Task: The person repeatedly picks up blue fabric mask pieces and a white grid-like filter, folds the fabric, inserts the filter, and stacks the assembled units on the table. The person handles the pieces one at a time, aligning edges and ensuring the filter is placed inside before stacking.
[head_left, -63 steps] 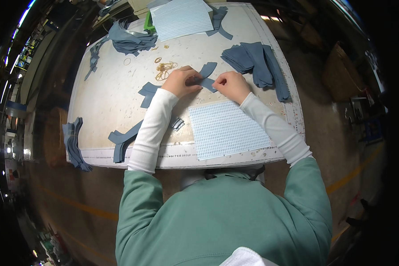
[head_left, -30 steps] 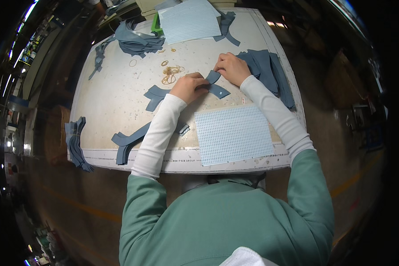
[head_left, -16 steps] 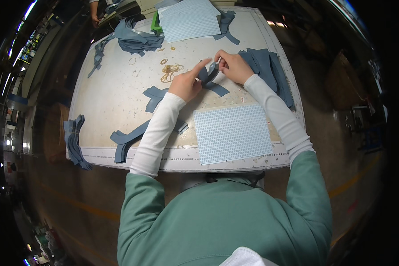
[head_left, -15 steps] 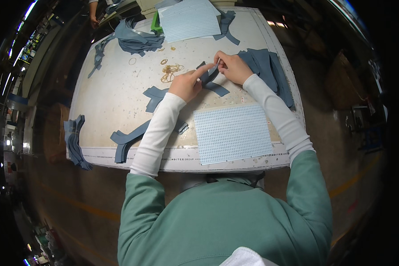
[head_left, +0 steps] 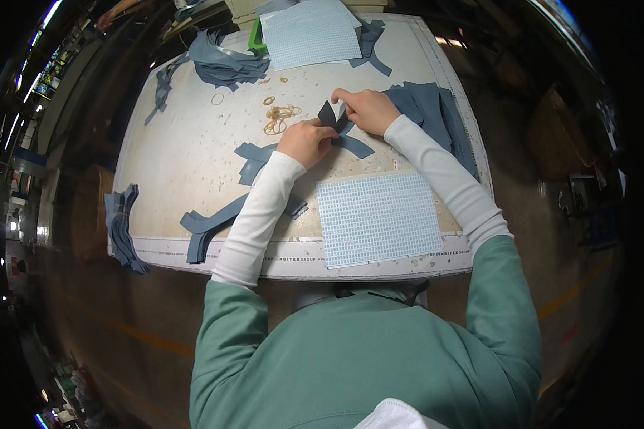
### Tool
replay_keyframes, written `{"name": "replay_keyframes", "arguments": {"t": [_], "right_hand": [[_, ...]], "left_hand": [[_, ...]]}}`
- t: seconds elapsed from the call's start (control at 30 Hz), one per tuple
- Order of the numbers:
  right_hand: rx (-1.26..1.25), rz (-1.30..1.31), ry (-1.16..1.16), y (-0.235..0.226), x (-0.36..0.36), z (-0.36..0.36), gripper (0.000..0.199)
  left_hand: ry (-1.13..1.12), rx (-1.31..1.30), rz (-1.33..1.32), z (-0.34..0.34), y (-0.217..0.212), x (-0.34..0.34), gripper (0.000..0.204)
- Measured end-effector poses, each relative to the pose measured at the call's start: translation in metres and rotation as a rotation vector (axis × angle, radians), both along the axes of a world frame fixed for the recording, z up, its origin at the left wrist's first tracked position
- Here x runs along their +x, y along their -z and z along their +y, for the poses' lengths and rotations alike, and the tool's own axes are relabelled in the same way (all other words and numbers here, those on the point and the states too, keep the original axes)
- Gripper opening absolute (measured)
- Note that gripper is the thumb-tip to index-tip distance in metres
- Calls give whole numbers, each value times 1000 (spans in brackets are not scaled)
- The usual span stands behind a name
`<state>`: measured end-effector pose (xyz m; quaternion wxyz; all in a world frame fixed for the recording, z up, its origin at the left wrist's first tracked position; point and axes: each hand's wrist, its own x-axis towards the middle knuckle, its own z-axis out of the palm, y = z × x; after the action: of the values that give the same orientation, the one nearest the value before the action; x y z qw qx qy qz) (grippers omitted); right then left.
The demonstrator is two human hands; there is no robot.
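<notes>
Blue-grey cut fabric pieces [head_left: 328, 116] stand partly raised between my hands above the middle of the table, with a darker side showing. My left hand [head_left: 305, 142] is closed on their near left part, fingers curled and thumb toward the right. On the right, my right hand [head_left: 368, 111] pinches the upper edge of the pieces, its index finger bent out to the left. Whether a small label sits in that pinch is too small to tell. One curved end [head_left: 355, 147] hangs out below the fingers. A sheet of small printed stickers [head_left: 379, 219] lies nearest my right forearm.
Loose rubber bands [head_left: 280, 119] lie beyond my left hand. Fabric piles rest at far left [head_left: 225, 63], right [head_left: 429, 118] and near left [head_left: 215, 225]; a tied bundle [head_left: 123, 229] overhangs the table's left edge. More sheets [head_left: 311, 32] cover a green tray [head_left: 256, 36]. Another person's arm [head_left: 118, 11] shows far left.
My left hand's pointing index finger has curled in around the fabric. My right hand has moved slightly left, and the dark side of the pieces now shows more. The other person's arm has shifted.
</notes>
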<state>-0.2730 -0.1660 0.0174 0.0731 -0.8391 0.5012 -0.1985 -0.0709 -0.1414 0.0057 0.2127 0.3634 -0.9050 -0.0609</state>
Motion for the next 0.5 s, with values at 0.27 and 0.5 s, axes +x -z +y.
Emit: {"name": "replay_keyframes", "arguments": {"t": [0.27, 0.5], "right_hand": [[51, -494, 237, 9, -1, 19, 30], [284, -683, 305, 25, -6, 80, 35]], "left_hand": [[1, -31, -10, 2, -2, 1, 21], [-29, 9, -22, 3, -1, -1, 20]]}}
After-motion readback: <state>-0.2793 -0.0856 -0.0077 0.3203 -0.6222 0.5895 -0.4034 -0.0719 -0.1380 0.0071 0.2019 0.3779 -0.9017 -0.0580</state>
